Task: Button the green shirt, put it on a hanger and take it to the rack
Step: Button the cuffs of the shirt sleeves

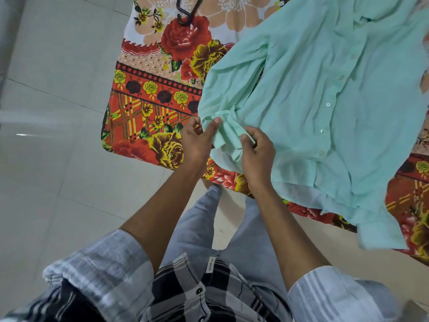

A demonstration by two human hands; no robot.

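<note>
The mint green shirt lies spread on a bed with its front placket closed by a row of white buttons. One sleeve runs down to its cuff at the bed's near left edge. My left hand pinches the cuff's left side, thumb on top. My right hand grips the bunched cuff fabric from the right. A dark hanger lies on the bed at the far top, only its hook end showing.
The bed carries a floral sheet in red, yellow and peach. Pale floor tiles fill the left side. My grey trousers and checked shirt are at the bottom. The shirt's hem and other sleeve hang over the near bed edge at right.
</note>
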